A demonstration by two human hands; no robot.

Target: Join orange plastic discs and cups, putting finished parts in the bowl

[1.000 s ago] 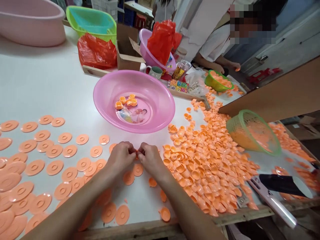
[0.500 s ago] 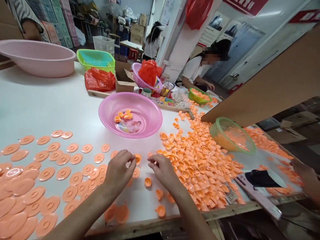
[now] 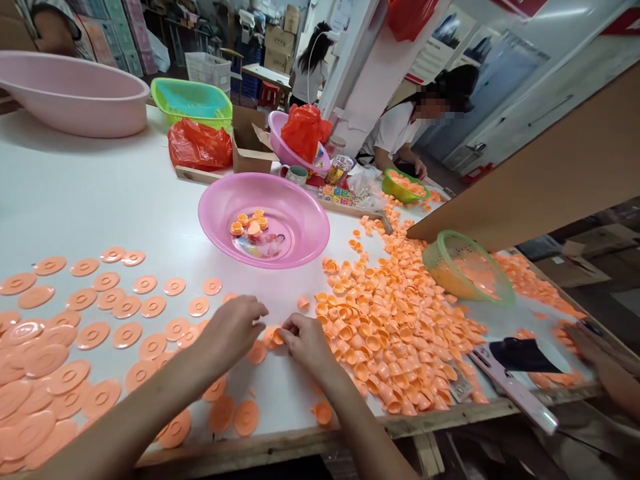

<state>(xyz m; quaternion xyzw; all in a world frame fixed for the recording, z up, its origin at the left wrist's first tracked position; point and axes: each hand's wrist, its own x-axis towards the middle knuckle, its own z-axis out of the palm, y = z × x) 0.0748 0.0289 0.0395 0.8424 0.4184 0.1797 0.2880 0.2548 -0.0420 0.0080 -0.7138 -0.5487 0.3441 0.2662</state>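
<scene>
My right hand [image 3: 307, 343] pinches a small orange plastic cup [image 3: 277, 337] just above the white tabletop. To its left, my left hand [image 3: 235, 327] has its thumb and fingers apart, with nothing visible between them. Flat orange discs [image 3: 127, 335], each with a raised ring, spread to the left of my left hand. A big heap of small orange cups [image 3: 395, 320] lies to the right of my right hand. Beyond both hands stands a pink basin [image 3: 305, 247] with several orange pieces [image 3: 249, 223] inside.
A green mesh basket [image 3: 467, 267] leans by the heap, near a cardboard panel [image 3: 540, 160]. A phone [image 3: 515, 387] lies at the right edge. Behind the basin are a mug [image 3: 297, 175], a red bag [image 3: 200, 147] and a large pink tub [image 3: 80, 100]. Other people are around the table.
Another orange piece shows in the pink basin. My right hand has moved left and down and now pinches a cup; my left hand's fingers have spread. The view has shifted slightly.
</scene>
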